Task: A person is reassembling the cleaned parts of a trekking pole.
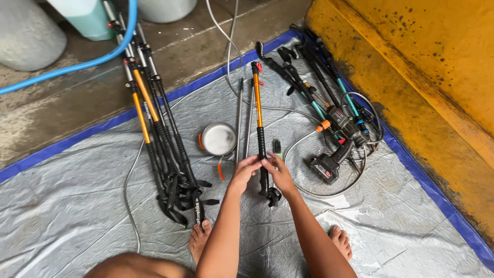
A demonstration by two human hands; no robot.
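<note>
Both your hands grip one orange-and-black trekking pole [259, 123] on the grey tarp [77, 206].

Your left hand [244, 172] and right hand [278, 172] close their fingers around its black lower shaft, thumbs nearly meeting, the pole pointing away from you. Just left sits a small round metal pot [218, 139]; its pale inside shows no contents you can tell. A bundle of poles [159, 139] lies further left, and a cordless drill [332, 159] to the right.

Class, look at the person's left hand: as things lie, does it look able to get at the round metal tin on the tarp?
Probably yes. The left hand grips the orange-and-black trekking pole, and the round metal tin lies just beyond it on the tarp. Only two thin grey rods lie beside the tin, not across the way.
</note>
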